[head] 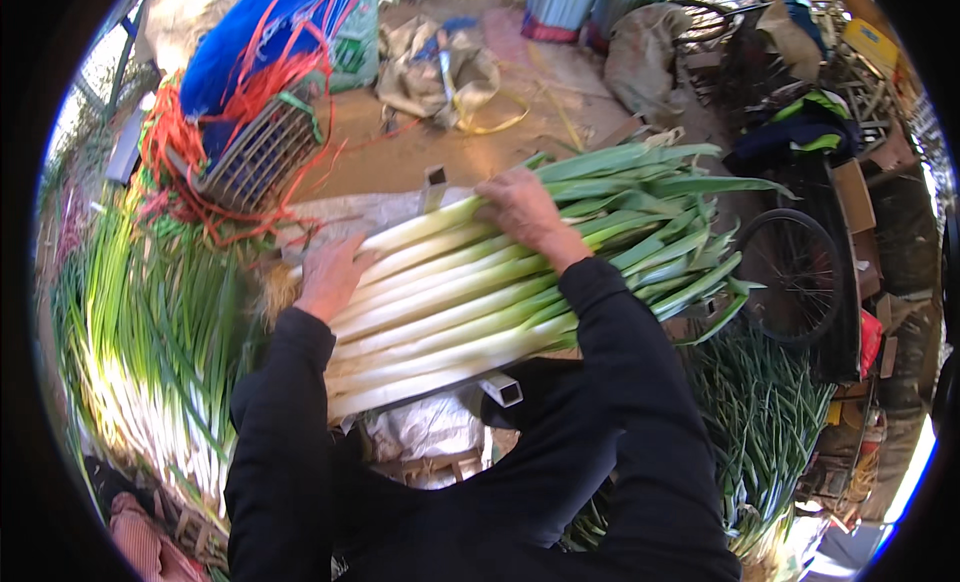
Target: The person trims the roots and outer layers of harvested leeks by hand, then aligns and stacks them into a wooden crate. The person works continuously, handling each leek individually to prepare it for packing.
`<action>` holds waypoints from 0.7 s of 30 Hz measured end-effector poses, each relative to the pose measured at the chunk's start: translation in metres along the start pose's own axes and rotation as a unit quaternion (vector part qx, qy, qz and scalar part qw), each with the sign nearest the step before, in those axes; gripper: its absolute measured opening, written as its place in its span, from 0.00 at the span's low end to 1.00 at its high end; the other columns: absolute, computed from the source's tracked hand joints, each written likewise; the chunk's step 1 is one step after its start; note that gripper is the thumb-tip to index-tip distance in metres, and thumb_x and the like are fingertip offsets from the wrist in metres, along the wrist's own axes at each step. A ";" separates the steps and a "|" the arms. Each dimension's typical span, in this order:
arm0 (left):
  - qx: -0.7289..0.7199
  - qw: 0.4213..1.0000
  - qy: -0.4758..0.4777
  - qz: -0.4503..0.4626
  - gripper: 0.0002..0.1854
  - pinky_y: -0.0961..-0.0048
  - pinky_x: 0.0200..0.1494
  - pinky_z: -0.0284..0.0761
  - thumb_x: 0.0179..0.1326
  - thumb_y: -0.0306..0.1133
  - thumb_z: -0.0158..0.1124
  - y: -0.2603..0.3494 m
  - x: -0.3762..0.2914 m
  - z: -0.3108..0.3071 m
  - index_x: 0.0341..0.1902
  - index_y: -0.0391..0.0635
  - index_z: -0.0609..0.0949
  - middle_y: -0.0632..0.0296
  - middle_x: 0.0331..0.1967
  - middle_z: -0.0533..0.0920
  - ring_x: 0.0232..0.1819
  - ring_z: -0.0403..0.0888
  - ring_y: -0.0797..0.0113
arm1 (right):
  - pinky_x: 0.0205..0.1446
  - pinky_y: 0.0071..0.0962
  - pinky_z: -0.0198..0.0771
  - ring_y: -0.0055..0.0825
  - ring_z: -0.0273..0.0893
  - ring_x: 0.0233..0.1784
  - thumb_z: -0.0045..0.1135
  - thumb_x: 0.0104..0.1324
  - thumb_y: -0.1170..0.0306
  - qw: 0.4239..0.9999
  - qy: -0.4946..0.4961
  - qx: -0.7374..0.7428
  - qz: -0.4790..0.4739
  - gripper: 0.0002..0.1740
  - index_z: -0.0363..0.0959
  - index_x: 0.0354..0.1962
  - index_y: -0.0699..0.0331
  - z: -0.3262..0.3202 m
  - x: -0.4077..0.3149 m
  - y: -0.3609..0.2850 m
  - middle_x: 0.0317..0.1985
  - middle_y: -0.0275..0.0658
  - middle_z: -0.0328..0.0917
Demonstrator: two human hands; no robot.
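Long leeks (442, 304) lie side by side across a metal stand (502, 389), white shanks to the left and green leaves (660, 207) to the right. My left hand (334, 276) grips the far leeks at their root end, its fingertips partly hidden behind the shanks. Farther along, my right hand (523, 211) closes over the far edge of the row, where white turns to green. Pale roots (277, 291) show beside my left hand. The leeks under my palms are partly hidden.
Loose green onions (165, 319) are heaped at the left, and more greens (765, 417) lie at the right. A plastic basket (259, 154) with orange twine (281, 76) stands beyond. Sacks (439, 72) lie on the ground. A spoked wheel (791, 274) borders the right side.
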State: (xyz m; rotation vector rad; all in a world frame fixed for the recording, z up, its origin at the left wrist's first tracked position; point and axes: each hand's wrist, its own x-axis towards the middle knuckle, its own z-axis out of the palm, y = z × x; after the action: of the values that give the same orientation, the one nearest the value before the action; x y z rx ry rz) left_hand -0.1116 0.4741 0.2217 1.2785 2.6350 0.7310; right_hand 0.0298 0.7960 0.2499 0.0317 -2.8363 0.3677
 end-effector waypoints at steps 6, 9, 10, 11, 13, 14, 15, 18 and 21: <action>-0.021 1.000 -0.010 -0.019 0.23 0.50 0.50 0.74 0.67 0.51 0.61 0.005 -0.002 -0.003 0.55 0.46 0.83 0.46 0.42 0.86 0.47 0.83 0.44 | 0.54 0.48 0.72 0.52 0.79 0.46 0.70 0.60 0.57 0.996 0.049 0.071 0.031 0.19 0.83 0.42 0.61 -0.034 0.011 -0.004 0.40 0.47 0.84; -0.030 0.999 -0.014 -0.034 0.24 0.51 0.50 0.74 0.67 0.52 0.61 0.003 -0.005 0.000 0.55 0.46 0.83 0.47 0.42 0.86 0.47 0.83 0.44 | 0.53 0.48 0.72 0.51 0.78 0.50 0.68 0.62 0.58 0.978 0.172 -0.096 0.069 0.21 0.80 0.48 0.61 -0.057 -0.004 0.029 0.44 0.48 0.83; -0.035 0.999 0.001 -0.038 0.24 0.51 0.50 0.74 0.67 0.52 0.61 0.002 -0.006 0.002 0.55 0.47 0.84 0.48 0.42 0.86 0.47 0.83 0.44 | 0.57 0.46 0.70 0.50 0.77 0.53 0.64 0.65 0.59 0.965 0.153 -0.159 0.144 0.22 0.77 0.52 0.61 -0.059 -0.014 0.039 0.47 0.50 0.82; -0.028 0.999 -0.013 -0.042 0.24 0.52 0.50 0.74 0.67 0.52 0.62 0.001 -0.005 0.003 0.55 0.46 0.84 0.47 0.43 0.86 0.47 0.83 0.45 | 0.61 0.45 0.67 0.49 0.76 0.56 0.56 0.70 0.57 0.961 0.049 -0.171 0.213 0.20 0.76 0.52 0.60 -0.063 -0.026 0.049 0.49 0.50 0.81; -0.026 0.999 0.014 -0.022 0.25 0.54 0.52 0.75 0.67 0.51 0.63 -0.001 -0.004 0.007 0.55 0.44 0.84 0.45 0.43 0.86 0.48 0.83 0.45 | 0.62 0.46 0.65 0.48 0.74 0.58 0.48 0.74 0.55 0.969 0.050 -0.187 0.152 0.20 0.76 0.49 0.62 -0.059 -0.038 0.060 0.51 0.48 0.80; -0.035 0.999 0.021 -0.026 0.25 0.54 0.51 0.75 0.66 0.53 0.63 -0.002 -0.004 0.009 0.54 0.44 0.84 0.46 0.43 0.87 0.48 0.84 0.46 | 0.62 0.46 0.65 0.48 0.74 0.58 0.47 0.74 0.54 0.967 0.022 -0.193 0.164 0.20 0.75 0.48 0.62 -0.060 -0.040 0.064 0.52 0.48 0.80; -0.029 0.999 0.002 -0.027 0.25 0.53 0.51 0.75 0.66 0.53 0.63 -0.003 -0.003 0.010 0.54 0.44 0.84 0.47 0.42 0.87 0.47 0.84 0.46 | 0.61 0.47 0.66 0.48 0.73 0.59 0.47 0.74 0.54 0.966 -0.019 -0.181 0.182 0.21 0.75 0.47 0.63 -0.057 -0.037 0.061 0.53 0.47 0.79; -0.018 1.000 0.005 -0.017 0.24 0.53 0.47 0.75 0.66 0.53 0.63 -0.005 0.001 0.012 0.53 0.45 0.84 0.49 0.40 0.87 0.46 0.84 0.47 | 0.61 0.49 0.65 0.49 0.73 0.57 0.52 0.72 0.55 0.951 -0.046 -0.244 0.187 0.19 0.76 0.45 0.63 -0.059 -0.018 0.041 0.51 0.47 0.79; -0.009 0.999 -0.026 -0.033 0.23 0.51 0.43 0.74 0.66 0.53 0.62 -0.003 -0.002 0.011 0.51 0.46 0.84 0.51 0.34 0.86 0.42 0.85 0.48 | 0.59 0.50 0.65 0.48 0.74 0.53 0.59 0.68 0.56 0.981 0.042 -0.188 0.011 0.19 0.76 0.45 0.63 -0.050 0.002 0.000 0.47 0.47 0.79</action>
State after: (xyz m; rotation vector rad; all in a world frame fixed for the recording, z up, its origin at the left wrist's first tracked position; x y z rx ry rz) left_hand -0.1090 0.4753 0.2105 1.1828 2.6096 0.7002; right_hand 0.0419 0.8087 0.2966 -0.0896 -2.7751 -0.1627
